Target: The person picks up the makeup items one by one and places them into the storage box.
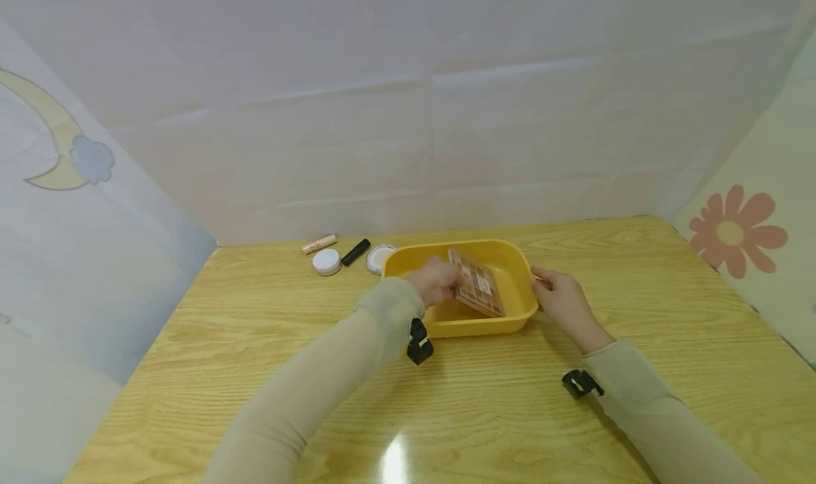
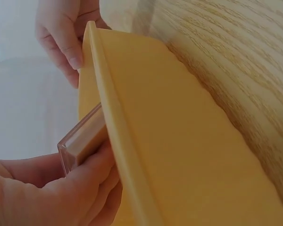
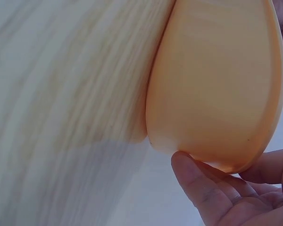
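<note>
A yellow plastic basin (image 1: pixel 474 327) stands on the wooden table. My left hand (image 1: pixel 435 280) reaches over its left side and pinches an eyeshadow palette (image 1: pixel 479 287), which is tilted inside the basin. In the left wrist view, the thumb and fingers close round one end of the clear-edged palette (image 2: pixel 85 136), while the basin wall hides the rest. At the basin's right end, my right hand (image 1: pixel 564 303) grips the rim. The right wrist view has its fingers (image 3: pixel 198 181) against the outside of the basin (image 3: pixel 212 80), with the thumb at the rim.
Left of the basin, toward the back edge, lie a beige tube (image 1: pixel 319 244), a white-lidded round jar (image 1: pixel 326 262) and a black tube (image 1: pixel 355 252). A round compact (image 1: pixel 379 259) sits right beside the basin, partly behind its rim. A cloth backdrop (image 1: pixel 421 151) rises behind the table.
</note>
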Tool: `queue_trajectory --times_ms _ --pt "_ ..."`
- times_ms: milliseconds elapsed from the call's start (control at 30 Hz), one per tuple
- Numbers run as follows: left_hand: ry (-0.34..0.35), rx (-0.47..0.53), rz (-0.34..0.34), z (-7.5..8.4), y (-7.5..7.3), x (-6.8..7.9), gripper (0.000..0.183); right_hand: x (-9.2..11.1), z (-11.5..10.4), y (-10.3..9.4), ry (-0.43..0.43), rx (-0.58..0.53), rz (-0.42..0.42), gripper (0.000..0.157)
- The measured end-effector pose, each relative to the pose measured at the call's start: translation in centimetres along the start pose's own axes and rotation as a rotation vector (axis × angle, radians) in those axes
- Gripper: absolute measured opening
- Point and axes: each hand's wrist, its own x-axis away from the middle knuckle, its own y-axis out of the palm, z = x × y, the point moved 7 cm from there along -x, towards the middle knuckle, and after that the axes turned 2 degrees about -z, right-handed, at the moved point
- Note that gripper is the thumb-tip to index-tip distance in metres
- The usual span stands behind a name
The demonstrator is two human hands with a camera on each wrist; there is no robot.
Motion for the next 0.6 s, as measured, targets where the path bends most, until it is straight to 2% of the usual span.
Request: queue_trajectory --times_ms 200,267,500,600 --pt "-0.001 -0.089 -0.018 -0.07 0.44 -0.09 0.047 0.00 0.09 -0.06 -0.007 0.008 0.006 0.043" --pt "-0.001 -0.153 -0.021 -0.09 0.51 -0.18 0.046 -0.02 0.16 -0.06 -0.006 0.011 0.006 0.044" --pt "-0.022 -0.385 0.004 0.37 0.27 -0.22 0.024 -0.10 0.20 0.06 0.002 0.014 0.005 0.043" --pt "-0.056 -0.415 -0.024 0.50 0.42 -0.25 0.030 -0.10 0.25 0.08 0.009 0.015 0.003 0.044"
